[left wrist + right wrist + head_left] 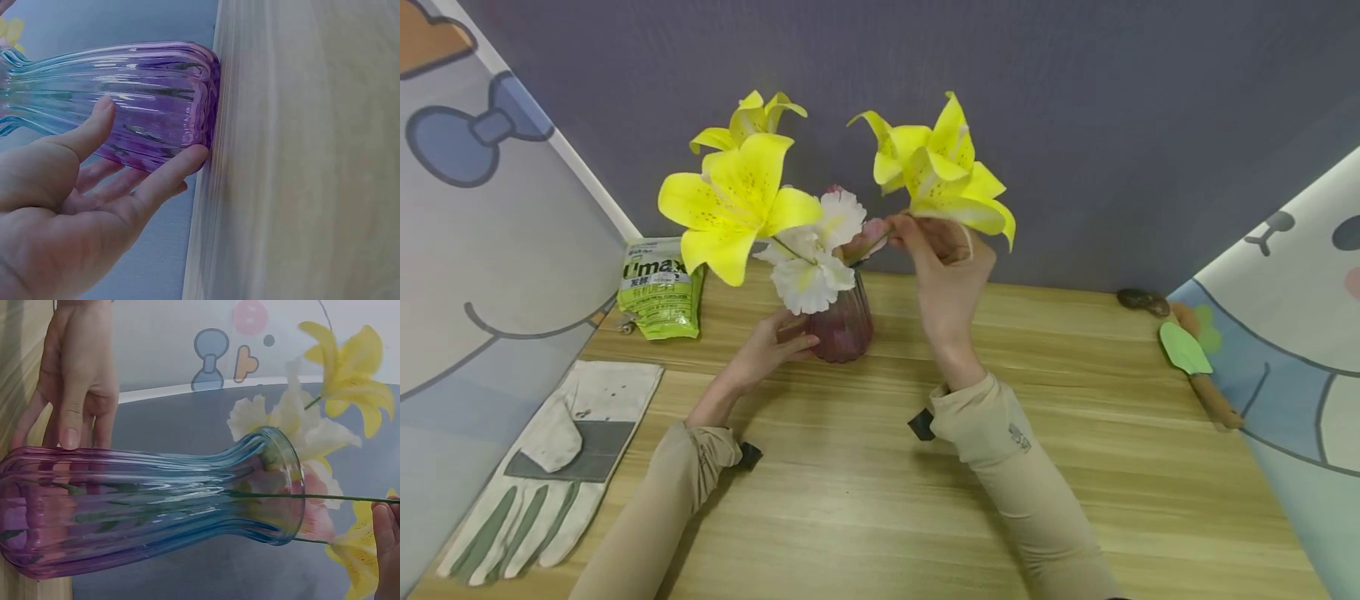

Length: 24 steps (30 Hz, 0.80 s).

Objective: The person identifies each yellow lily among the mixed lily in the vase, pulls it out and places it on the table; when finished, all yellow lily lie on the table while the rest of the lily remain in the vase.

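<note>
Right grip point(951, 279) pinches a green stem point(340, 498), the vase point(842, 332) just below it.

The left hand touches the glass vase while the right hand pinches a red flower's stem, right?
Not quite: the head view shows a yellow flower, not red. The left hand touches the glass vase, and the right hand pinches the stem.

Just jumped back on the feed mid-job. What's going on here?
A person is handling flowers at a glass vase, which stands upright on the wooden table. Their left hand touches the vase's side low down, while their right hand pinches a green stem just below the yellow lilies on the right. That stem already runs into the vase's mouth. White flowers cluster at the mouth as well.
</note>
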Each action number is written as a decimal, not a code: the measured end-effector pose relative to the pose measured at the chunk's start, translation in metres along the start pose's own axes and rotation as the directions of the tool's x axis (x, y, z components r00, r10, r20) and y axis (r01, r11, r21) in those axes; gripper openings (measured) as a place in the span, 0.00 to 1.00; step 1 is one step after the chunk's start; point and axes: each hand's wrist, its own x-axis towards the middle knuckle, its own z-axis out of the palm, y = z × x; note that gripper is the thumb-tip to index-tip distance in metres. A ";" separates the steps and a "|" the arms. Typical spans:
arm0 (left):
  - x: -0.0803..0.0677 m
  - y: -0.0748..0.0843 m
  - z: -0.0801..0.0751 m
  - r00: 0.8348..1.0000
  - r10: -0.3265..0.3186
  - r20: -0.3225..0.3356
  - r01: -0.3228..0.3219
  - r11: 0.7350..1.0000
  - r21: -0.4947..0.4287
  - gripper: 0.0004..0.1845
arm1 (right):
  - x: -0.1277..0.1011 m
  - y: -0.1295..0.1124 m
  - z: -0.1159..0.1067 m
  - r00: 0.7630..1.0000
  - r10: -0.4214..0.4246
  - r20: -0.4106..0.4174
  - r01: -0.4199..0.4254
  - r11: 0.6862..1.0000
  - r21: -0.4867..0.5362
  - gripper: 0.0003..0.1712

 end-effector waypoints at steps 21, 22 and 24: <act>-0.002 0.003 -0.001 1.000 -0.004 -0.014 0.005 0.996 0.085 0.37 | 0.026 -0.021 -0.018 0.971 -0.102 -0.214 0.111 0.993 0.030 0.05; -0.001 0.003 -0.001 1.000 -0.001 -0.016 0.003 0.995 0.097 0.38 | 0.028 -0.023 -0.019 0.968 -0.104 -0.230 0.114 0.993 0.032 0.05; 0.001 0.003 -0.001 1.000 0.002 -0.017 0.000 0.994 0.109 0.39 | 0.031 -0.024 -0.021 0.961 -0.105 -0.255 0.117 0.993 0.033 0.04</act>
